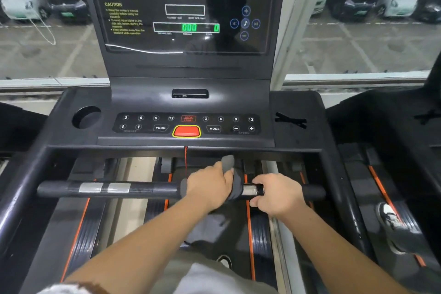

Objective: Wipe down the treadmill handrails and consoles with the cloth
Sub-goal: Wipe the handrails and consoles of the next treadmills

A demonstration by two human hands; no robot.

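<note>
A black front handrail (143,190) runs across the treadmill below the console (188,124), with silver sensor patches on it. My left hand (207,186) grips the bar near its middle through a grey cloth (235,188), one corner of which sticks up above my knuckles. My right hand (276,194) grips the same bar just to the right, its fingers curled round a silver sensor patch (250,190). The two hands are almost touching. The console's dark display (186,7) shows green digits above the button panel.
A red stop button (186,131) and a red safety cord (186,160) sit at the console's centre. A round cup holder (86,117) is at left. Side rails (21,188) frame the belt. Another treadmill (391,174) stands at right, with a shoe (391,219) on it.
</note>
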